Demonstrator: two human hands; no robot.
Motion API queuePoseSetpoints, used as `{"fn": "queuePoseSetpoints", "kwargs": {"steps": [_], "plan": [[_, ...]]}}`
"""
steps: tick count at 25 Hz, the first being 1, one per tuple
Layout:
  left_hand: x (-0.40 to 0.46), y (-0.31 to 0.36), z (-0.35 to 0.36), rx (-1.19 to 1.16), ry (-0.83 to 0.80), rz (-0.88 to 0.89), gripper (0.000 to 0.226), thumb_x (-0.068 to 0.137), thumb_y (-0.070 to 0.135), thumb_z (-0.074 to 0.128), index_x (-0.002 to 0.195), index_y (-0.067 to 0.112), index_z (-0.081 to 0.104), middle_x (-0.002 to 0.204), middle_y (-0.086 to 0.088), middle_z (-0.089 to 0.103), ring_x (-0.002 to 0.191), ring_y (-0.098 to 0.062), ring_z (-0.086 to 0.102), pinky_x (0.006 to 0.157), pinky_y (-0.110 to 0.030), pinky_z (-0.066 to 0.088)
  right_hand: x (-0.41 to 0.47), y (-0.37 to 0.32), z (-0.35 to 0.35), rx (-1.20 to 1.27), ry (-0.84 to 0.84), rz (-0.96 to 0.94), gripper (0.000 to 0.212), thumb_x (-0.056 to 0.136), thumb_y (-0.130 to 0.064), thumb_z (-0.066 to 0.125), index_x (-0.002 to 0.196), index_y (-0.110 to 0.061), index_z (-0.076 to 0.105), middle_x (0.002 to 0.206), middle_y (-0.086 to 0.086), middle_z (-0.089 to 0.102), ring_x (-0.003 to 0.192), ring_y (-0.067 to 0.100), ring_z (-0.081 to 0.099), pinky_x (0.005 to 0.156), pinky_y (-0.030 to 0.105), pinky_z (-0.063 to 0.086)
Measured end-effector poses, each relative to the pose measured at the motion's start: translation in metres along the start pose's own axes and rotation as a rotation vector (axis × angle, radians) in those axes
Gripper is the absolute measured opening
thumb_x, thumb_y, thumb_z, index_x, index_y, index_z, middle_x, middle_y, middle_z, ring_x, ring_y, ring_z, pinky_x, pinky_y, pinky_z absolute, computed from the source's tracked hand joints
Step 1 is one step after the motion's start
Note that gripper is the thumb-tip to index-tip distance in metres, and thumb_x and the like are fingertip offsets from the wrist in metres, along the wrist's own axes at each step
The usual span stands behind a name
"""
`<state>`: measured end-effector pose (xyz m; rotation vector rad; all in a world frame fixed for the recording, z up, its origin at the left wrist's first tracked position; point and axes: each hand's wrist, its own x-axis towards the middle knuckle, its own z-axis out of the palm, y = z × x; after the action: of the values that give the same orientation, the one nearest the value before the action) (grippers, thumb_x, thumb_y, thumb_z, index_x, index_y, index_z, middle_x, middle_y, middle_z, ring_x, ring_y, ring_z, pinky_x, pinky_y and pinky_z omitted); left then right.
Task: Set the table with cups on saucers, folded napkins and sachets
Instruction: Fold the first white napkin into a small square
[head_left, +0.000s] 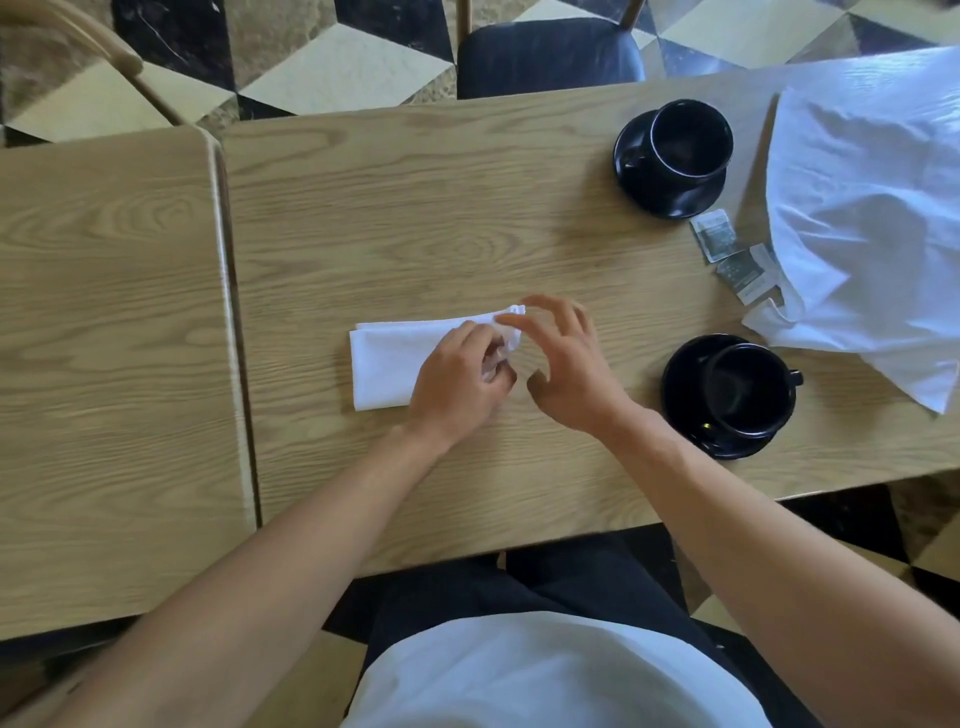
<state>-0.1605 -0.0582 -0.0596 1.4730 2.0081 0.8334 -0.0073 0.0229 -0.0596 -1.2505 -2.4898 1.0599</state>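
A folded white napkin (395, 364) lies in the middle of the wooden table (441, 208). My left hand (457, 384) lies on its right part, fingers curled on the cloth. My right hand (566, 358) pinches the napkin's lifted right end between thumb and fingertips. Two black cups stand on black saucers: one at the far right (688, 140) on its saucer (649, 195), one nearer (745, 389) on its saucer (680, 384). Two sachets (717, 236) (745, 275) lie between them.
A loose pile of white cloth (872, 208) covers the table's right end and overlaps one sachet. A second wooden table (109, 338) abuts on the left. A dark-seated chair (545, 54) stands behind the table, another chair's wooden arm (83, 47) at top left.
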Motion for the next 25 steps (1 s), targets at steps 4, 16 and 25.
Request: {"fn": "queuePoseSetpoints", "kwargs": {"steps": [4, 16, 25], "plan": [[-0.007, 0.005, -0.050, -0.180, -0.016, 0.002, 0.010, 0.082, 0.029, 0.061, 0.090, 0.022, 0.061, 0.080, 0.012, 0.063, 0.074, -0.009, 0.060, 0.071, -0.023, 0.050, 0.028, -0.022, -0.017, -0.165, -0.077, -0.262, 0.037, 0.076, -0.015, 0.083, 0.111, -0.016, 0.071, 0.138, 0.003, 0.060, 0.141, 0.034, 0.039, 0.119, 0.058, 0.024], [0.038, 0.009, -0.183, -0.528, 0.246, 0.027, 0.010, 0.098, 0.030, 0.064, 0.105, 0.029, 0.058, 0.109, 0.009, 0.070, 0.109, -0.011, 0.067, 0.091, -0.032, 0.053, 0.105, -0.126, -0.078, 0.567, 0.045, -0.196, 0.020, 0.088, -0.019, 0.074, 0.088, -0.035, 0.061, 0.091, -0.010, 0.072, 0.088, 0.006, 0.069, 0.083, 0.028, 0.053], [-0.064, -0.065, -0.067, -0.074, 0.019, 0.226, 0.026, 0.100, 0.012, 0.055, 0.125, 0.014, 0.047, 0.140, -0.017, 0.058, 0.139, -0.030, 0.049, 0.121, -0.034, 0.029, 0.010, -0.033, 0.001, 0.060, -0.265, -0.352, 0.041, 0.100, -0.014, 0.061, 0.137, -0.001, 0.050, 0.141, 0.008, 0.061, 0.128, 0.024, 0.060, 0.106, 0.029, 0.046]]}}
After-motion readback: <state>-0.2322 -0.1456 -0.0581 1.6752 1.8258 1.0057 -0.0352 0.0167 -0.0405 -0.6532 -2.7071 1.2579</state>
